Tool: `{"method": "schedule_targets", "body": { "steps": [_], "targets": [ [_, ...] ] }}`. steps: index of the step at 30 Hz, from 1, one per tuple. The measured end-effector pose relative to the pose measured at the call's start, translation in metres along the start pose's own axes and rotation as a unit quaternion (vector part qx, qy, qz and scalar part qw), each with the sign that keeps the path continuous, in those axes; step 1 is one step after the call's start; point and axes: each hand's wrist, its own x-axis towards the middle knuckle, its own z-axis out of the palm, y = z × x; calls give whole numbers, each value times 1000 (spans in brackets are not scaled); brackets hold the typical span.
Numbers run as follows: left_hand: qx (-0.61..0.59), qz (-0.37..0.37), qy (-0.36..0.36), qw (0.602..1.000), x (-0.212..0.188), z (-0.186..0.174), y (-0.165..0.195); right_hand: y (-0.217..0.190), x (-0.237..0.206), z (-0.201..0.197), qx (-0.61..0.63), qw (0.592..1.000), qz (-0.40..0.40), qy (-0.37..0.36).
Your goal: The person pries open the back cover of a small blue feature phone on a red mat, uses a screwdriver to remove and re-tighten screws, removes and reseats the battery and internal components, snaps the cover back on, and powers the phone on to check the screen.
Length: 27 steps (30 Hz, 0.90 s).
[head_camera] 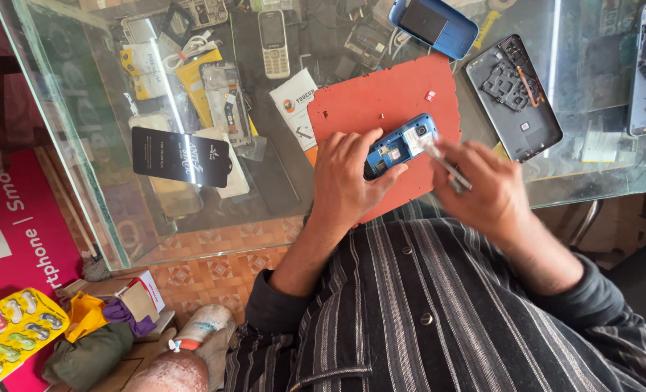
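- Blue phone body (399,145): opened at the back, circuit parts and a pale module exposed; it lies over the red mat (381,101), just ahead of the person's chest.
- Long axis: runs on a diagonal, near end low toward the left hand, far end raised toward the upper right.
- Left hand (344,178): fingers curled and clamped around the phone's lower end, thumb along its edge; this hand is the nearer and carries the weight.
- Right hand (482,185): closed in a pinch on a thin metal tool (446,165), blurred; its tip meets the phone's upper end at the pale module.
- Materials: phone shell is glossy hard plastic; the mat is matt, pitted and chipped at the edges; the glass counter top (83,109) is smooth and reflective.
- Nearby: a grey back cover (515,98) lies well apart to the right.
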Motion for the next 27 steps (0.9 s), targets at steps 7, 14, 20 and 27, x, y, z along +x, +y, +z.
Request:
{"method": "schedule_targets", "body": {
  "steps": [7,14,20,27],
  "targets": [
    [-33,0,23,999,-4,2,1,-11,-14,18,-46,997,-46,30],
    [-16,17,33,999,-6,5,-1,-14,-16,18,-62,997,-51,22],
    [-15,20,36,999,-6,5,-1,-16,-15,17,-69,997,-42,11],
    [-38,22,42,998,-7,7,-2,-21,-11,10,-86,993,-81,-8]
  ]
}}
